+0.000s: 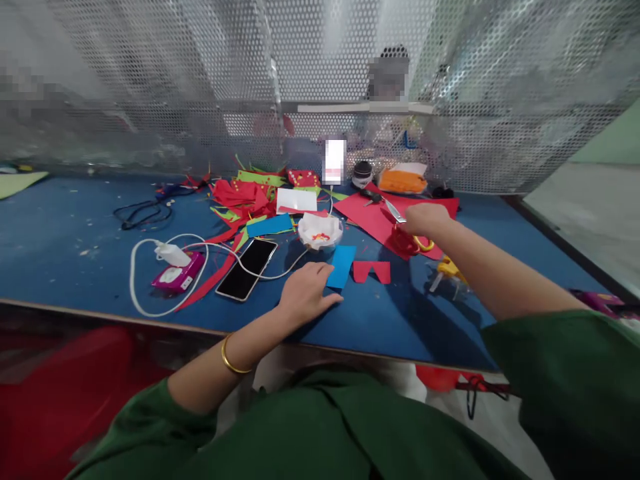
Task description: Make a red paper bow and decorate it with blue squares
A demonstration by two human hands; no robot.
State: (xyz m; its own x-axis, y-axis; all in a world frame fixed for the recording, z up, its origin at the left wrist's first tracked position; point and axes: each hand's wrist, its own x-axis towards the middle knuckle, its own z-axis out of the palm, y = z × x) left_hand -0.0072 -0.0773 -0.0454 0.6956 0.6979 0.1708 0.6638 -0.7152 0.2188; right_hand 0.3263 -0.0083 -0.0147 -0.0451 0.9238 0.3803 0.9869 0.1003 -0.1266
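My left hand [306,292] lies on the table, palm down and thumb spread, its fingertips at the left edge of a blue paper strip [343,267]. To the right of that strip is a red paper piece [371,271] with a notch in its lower edge. My right hand [428,220] is closed around the scissors [406,241], over a large red sheet [367,217]. The blades point up and left, and the red and orange handles show below the hand. Its fingertips are mostly hidden. A white bowl [306,241] with small paper bits stands beyond my left hand.
A black-screened phone [247,270] and a purple power socket [179,273] with a white cable lie to the left. Red and green paper scraps [245,197] pile up behind. A lit phone [334,162] leans on the perforated metal screen [310,60]. A yellow tool [450,269] lies under my right forearm.
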